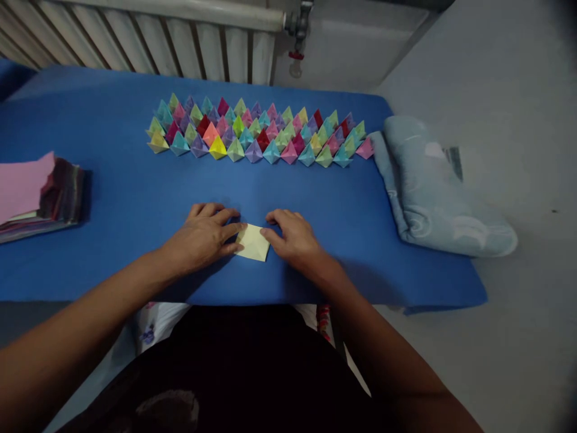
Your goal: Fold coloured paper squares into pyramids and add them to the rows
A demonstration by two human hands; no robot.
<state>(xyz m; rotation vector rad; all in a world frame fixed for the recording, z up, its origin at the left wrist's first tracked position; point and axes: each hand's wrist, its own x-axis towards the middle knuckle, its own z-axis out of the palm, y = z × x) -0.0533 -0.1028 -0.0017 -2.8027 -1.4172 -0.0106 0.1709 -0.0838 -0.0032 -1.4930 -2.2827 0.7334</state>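
You rest your left hand (202, 237) and right hand (297, 239), fingers unclenched, on the yellow paper (253, 243); it lies on the tabletop (130, 192); uneven pressing of thumbs could make it slip and crease crookedly.

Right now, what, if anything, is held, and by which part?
Pale yellow paper: left grip at its left edge, right grip at its upper-right corner. Pinched or just pressed: can't tell.
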